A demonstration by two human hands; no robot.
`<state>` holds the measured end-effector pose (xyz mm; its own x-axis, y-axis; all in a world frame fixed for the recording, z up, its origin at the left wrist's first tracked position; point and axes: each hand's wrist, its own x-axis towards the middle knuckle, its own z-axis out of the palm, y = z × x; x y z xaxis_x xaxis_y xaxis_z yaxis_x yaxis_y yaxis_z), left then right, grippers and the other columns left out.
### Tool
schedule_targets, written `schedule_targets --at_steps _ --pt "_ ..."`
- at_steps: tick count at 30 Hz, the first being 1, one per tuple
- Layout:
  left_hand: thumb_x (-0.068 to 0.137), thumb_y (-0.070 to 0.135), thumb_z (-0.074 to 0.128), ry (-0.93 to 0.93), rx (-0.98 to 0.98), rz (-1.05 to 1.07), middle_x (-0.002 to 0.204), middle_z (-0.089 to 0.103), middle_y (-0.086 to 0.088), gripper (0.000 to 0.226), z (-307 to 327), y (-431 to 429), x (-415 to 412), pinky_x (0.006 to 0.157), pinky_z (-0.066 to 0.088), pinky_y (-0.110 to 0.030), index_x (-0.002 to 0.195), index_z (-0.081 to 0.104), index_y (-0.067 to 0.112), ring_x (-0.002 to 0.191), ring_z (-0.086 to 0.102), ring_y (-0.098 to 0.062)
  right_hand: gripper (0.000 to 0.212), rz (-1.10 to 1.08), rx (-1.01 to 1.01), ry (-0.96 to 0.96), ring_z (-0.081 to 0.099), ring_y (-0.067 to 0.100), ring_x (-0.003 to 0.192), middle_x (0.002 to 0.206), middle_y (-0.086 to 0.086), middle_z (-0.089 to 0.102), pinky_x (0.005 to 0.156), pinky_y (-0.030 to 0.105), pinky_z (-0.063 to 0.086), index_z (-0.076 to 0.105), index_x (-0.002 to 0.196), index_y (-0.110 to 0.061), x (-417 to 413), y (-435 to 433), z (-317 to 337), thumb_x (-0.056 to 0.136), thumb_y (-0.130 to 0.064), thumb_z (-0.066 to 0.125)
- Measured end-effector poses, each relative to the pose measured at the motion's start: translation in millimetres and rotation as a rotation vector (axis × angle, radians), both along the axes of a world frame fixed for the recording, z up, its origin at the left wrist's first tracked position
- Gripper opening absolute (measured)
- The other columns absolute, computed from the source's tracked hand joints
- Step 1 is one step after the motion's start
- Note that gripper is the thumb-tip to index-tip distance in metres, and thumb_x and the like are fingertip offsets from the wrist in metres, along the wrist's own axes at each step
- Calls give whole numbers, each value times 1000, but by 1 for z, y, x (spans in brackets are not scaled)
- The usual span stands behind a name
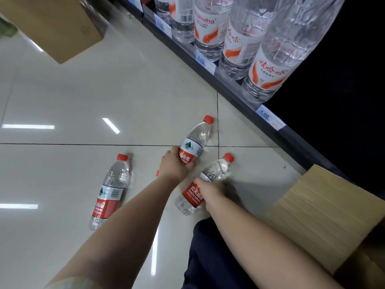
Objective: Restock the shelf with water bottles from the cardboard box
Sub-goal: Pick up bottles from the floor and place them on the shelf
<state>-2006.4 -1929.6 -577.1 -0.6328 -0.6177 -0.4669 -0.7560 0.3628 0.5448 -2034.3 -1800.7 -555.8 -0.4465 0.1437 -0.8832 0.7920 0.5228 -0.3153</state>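
Note:
Three red-capped water bottles with red labels are down at the tiled floor. My left hand grips one bottle round its label, cap pointing up and away. My right hand grips a second bottle at its middle, close beside the first. A third bottle lies alone on the floor to the left. A red cap peeks out behind my left wrist. The cardboard box sits at my right, its flap showing. The shelf edge runs diagonally above.
Large clear bottles with orange-and-white labels stand in a row on the shelf, with price tags along its front strip. Another cardboard box stands at the upper left on the floor. My dark trouser leg is below my right arm.

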Motion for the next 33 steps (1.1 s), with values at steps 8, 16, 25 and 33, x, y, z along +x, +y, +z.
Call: schedule_targets --at_steps 8,16,25,33 --pt "68 52 74 249 -80 74 92 63 0 52 60 4 -11 69 53 -37 106 55 21 82 61 -20 66 127 -208 271 64 25 91 104 0 62 83 43 57 35 112 -33 -34 12 56 63 -22 78" --pt "65 62 72 541 34 80 94 66 4 48 212 55 -3 70 58 -43 101 50 41 79 66 -15 64 213 -351 643 63 11 88 92 -17 61 74 26 52 44 110 -38 -55 61 251 65 -11 81" --pt "70 39 82 961 89 -111 95 67 5 43 417 145 -3 78 55 -32 100 52 35 85 66 -9 69 122 -370 1064 64 16 97 108 -5 64 89 37 53 49 119 -28 -31 161 447 61 -17 86" --pt "71 27 84 1070 186 -264 88 64 12 43 505 273 -14 75 52 -30 100 52 27 80 64 -6 63 -92 -200 1221 60 18 88 102 -3 59 73 31 48 40 109 -24 -6 304 529 65 -25 86"
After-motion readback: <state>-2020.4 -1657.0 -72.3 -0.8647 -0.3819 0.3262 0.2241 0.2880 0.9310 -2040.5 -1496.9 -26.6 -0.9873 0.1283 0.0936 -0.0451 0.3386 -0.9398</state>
